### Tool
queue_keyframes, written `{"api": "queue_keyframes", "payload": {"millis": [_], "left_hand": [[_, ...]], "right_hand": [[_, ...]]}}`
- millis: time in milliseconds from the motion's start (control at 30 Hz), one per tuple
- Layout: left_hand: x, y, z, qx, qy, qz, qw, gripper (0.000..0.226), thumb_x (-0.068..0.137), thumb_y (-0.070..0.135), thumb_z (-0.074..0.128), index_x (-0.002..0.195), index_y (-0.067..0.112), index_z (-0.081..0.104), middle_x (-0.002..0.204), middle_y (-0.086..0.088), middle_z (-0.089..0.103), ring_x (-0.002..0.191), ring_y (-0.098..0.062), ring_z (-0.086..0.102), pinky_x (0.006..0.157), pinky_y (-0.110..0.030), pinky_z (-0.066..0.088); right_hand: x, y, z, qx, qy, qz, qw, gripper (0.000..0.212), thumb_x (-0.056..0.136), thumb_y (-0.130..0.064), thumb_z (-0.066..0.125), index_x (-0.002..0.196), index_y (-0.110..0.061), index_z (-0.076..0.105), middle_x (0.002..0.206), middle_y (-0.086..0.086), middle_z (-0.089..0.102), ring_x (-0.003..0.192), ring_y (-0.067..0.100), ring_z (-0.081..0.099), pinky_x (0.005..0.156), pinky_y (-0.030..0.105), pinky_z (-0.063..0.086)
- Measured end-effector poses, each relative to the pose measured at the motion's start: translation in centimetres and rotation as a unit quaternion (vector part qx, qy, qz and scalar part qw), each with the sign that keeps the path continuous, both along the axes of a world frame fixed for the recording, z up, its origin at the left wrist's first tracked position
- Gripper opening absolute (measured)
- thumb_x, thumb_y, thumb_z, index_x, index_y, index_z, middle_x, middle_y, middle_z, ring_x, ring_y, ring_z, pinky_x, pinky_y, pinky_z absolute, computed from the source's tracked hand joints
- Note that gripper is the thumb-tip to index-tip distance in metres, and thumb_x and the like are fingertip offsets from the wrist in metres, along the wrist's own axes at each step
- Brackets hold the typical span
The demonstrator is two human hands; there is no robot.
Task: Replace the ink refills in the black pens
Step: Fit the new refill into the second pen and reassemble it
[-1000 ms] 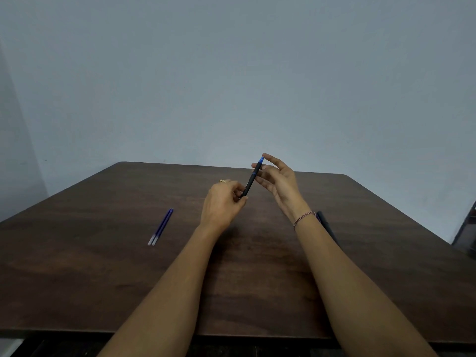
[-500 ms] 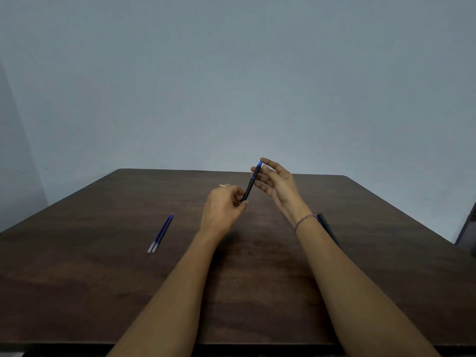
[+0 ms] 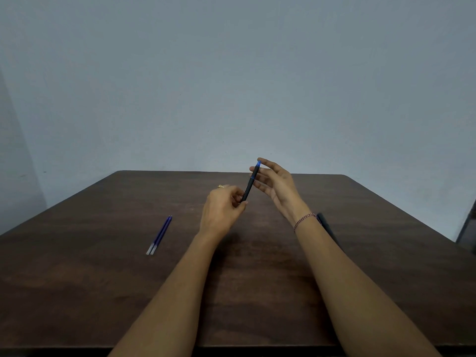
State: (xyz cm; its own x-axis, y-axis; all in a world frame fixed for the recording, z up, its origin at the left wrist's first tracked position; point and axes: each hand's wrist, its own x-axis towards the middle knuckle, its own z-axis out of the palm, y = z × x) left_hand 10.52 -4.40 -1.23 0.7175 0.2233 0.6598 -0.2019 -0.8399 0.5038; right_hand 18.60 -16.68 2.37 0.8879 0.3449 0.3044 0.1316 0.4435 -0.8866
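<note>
I hold a black pen (image 3: 250,184) with a blue upper end tilted up over the middle of the table. My left hand (image 3: 223,207) grips its lower end with curled fingers. My right hand (image 3: 277,188) has its fingertips on the blue top end, the other fingers spread and nearly straight. Two blue ink refills (image 3: 159,235) lie side by side on the table to the left. A second black pen (image 3: 327,228) lies on the table to the right, partly hidden behind my right wrist.
The dark wooden table (image 3: 108,292) reaches to a plain grey-blue wall. A dark object (image 3: 469,228) shows at the right edge of the view, beyond the table's corner.
The pen has stood up slightly steeper and both hands have shifted a little with it. The refills and the second pen lie as before.
</note>
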Motion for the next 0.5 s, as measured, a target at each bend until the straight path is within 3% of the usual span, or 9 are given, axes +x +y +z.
{"api": "queue_keyframes", "payload": {"millis": [100,300,500], "left_hand": [[0.12,-0.01,-0.02,-0.001,-0.001,0.000,1.000,0.024,0.079,0.019,0.073,0.102,0.014,0.067,0.082,0.008,0.057,0.071,-0.003,0.055,0.069,-0.020,0.051],[0.24,0.11,-0.16,-0.008,-0.010,-0.007,1.000,0.020,0.078,0.017,0.073,0.097,0.013,0.069,0.083,0.002,0.064,0.066,-0.002,0.053,0.065,-0.017,0.047],[0.20,0.15,-0.17,-0.009,-0.004,-0.004,1.000,0.021,0.079,0.018,0.073,0.099,0.015,0.068,0.083,0.006,0.061,0.070,-0.004,0.056,0.067,-0.020,0.052]], "right_hand": [[-0.03,0.02,-0.03,-0.017,-0.013,-0.001,1.000,0.028,0.093,0.001,0.049,0.115,-0.012,0.059,0.092,0.010,0.070,0.081,0.015,0.069,0.070,0.024,0.057],[0.08,0.04,-0.33,-0.029,-0.031,-0.014,0.999,0.030,0.088,-0.006,0.063,0.116,-0.013,0.058,0.081,-0.002,0.066,0.082,0.010,0.067,0.070,0.024,0.055],[0.22,0.05,-0.29,-0.011,-0.010,-0.004,1.000,0.028,0.092,0.001,0.050,0.114,-0.014,0.057,0.092,0.007,0.071,0.081,0.014,0.069,0.075,0.026,0.058]]}}
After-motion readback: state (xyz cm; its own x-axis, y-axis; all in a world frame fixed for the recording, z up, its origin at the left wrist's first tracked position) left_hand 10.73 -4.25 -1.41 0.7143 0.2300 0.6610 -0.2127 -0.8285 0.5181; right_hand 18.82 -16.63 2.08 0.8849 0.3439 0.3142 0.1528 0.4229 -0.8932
